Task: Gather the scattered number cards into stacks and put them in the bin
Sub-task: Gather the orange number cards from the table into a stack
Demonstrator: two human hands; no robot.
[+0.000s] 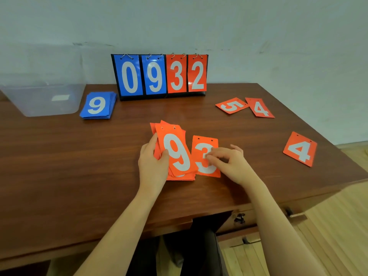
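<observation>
On the wooden bench (pixel 79 156), the left hand (pixel 153 162) grips a loose stack of orange cards (pixel 177 154) with a 9 on top, thumb over its left edge. Just to its right, the right hand (pixel 229 162) has curled fingertips on an orange 3 card (pixel 205 156) lying flat. Three more orange cards lie to the right: a 5 (pixel 232 105), a 4 (pixel 259 107) and a nearer 4 (pixel 299 149). A blue stack (pixel 97 105) sits at the far left beside the clear bin (pixel 39 96), with the scoreboard (pixel 160 75) behind.
</observation>
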